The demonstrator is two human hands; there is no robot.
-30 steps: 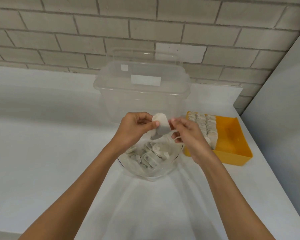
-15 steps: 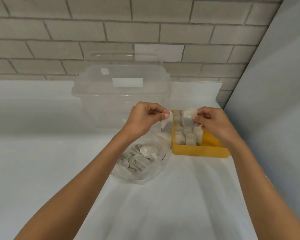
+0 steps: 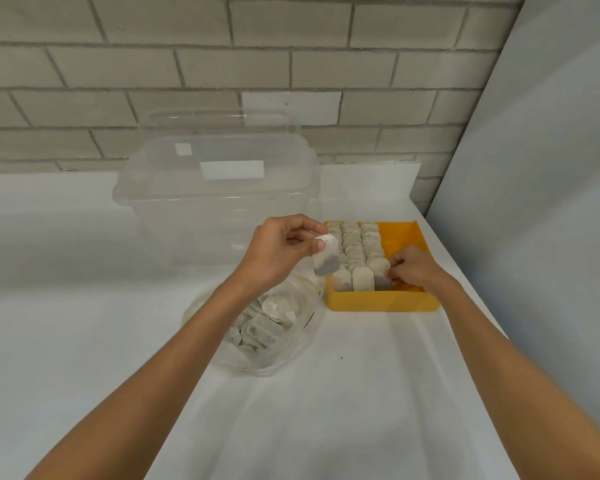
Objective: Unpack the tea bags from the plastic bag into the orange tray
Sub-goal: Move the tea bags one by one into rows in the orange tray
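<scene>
My left hand [image 3: 278,251] pinches one tea bag [image 3: 325,259] by its top, hanging above the left edge of the orange tray [image 3: 381,301]. My right hand [image 3: 411,268] reaches into the tray's front right and pinches a tea bag [image 3: 381,277] standing at the end of the third row. Three rows of upright tea bags [image 3: 352,249] fill the tray's left part. The clear plastic bag [image 3: 257,330], open and holding several tea bags, lies on the table under my left forearm.
A large clear plastic storage box with lid [image 3: 219,195] stands behind the bag, against the brick wall. A grey panel [image 3: 534,202] rises just right of the tray. The table is covered in white cloth [image 3: 326,410].
The two hands have parted, each with one tea bag. My right hand has dropped into the tray with its bag; my left stays up beside the tray holding the other.
</scene>
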